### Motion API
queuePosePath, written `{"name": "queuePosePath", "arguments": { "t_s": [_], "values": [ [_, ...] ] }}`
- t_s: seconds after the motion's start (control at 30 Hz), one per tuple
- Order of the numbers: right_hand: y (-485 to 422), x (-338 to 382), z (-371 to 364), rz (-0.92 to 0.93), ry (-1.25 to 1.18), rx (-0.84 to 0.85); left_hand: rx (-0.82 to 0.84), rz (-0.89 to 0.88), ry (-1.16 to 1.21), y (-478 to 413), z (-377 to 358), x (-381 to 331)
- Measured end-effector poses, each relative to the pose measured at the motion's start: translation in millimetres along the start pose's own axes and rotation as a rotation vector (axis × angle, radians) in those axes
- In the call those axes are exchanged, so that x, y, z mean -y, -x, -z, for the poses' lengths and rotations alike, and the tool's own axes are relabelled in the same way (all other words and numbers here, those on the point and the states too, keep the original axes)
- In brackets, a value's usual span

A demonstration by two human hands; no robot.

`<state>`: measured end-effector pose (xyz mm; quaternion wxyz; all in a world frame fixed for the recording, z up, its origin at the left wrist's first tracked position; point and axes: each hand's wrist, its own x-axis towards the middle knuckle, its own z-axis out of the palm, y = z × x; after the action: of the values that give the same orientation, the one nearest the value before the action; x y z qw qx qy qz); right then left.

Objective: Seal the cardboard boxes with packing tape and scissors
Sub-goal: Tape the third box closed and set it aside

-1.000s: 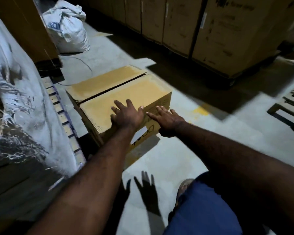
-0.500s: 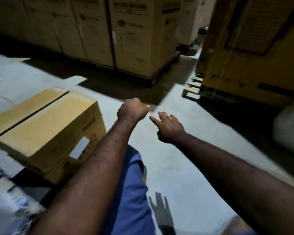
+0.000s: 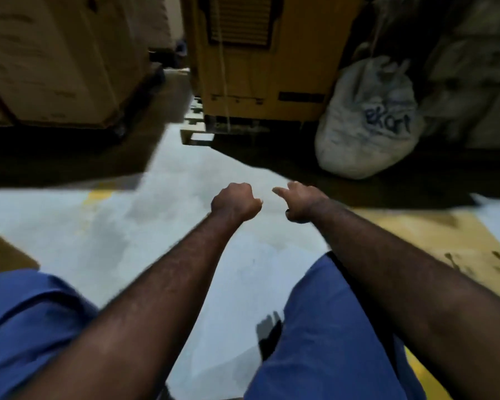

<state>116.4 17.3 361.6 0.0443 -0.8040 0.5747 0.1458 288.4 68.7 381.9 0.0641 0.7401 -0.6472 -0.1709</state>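
Well left of left hand [image 3: 234, 203] and right hand [image 3: 300, 202] lies a cardboard box [image 3: 3, 255].

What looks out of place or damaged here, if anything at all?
A flat cardboard sheet lies loose on the floor at the right, with dark smudges on it. A white sack slumps beside the yellow cabinet. Otherwise nothing stands out; the left hand is a fist, the right hand open.

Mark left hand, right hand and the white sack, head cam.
left hand [image 3: 236, 202], head view, back of the closed fist.
right hand [image 3: 302, 201], head view, back of the hand behind the knuckles.
white sack [image 3: 355, 122], head view, front face just left of the blue lettering.
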Motion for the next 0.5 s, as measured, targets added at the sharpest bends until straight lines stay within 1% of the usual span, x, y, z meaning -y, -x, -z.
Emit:
{"name": "queuePosePath", "arguments": {
  "t_s": [0.13, 0.17, 0.2, 0.23, 0.27, 0.33, 0.4, 0.5],
  "values": [
    [-12, -56, -32, -0.061, -0.093, 0.491, 0.073, -0.093, -0.007, -24, -59, -43],
    [-16, -66, -42, -0.07, -0.123, 0.579, 0.093, -0.115, -0.005, -30, -76, -51],
    [-20, -77, -53, -0.083, -0.146, 0.622, 0.116, -0.131, -0.003, -36, -94, -58],
    [-25, -88, -66, -0.104, -0.163, 0.629, 0.143, -0.142, -0.002, -43, -114, -64],
    [-29, -100, -83, -0.126, -0.168, 0.595, 0.177, -0.15, -0.004, -50, -134, -68],
    [-39, -120, -127, -0.152, -0.153, 0.462, 0.257, -0.165, -0.016, -64, -177, -73],
    [-44, -137, -180, -0.208, -0.156, 0.378, 0.333, -0.179, -0.025, -77, -223, -76],
    [-43, -147, -256, -0.315, -0.245, 0.382, 0.454, -0.183, -0.02, -90, -285, -80]
  ]
}}
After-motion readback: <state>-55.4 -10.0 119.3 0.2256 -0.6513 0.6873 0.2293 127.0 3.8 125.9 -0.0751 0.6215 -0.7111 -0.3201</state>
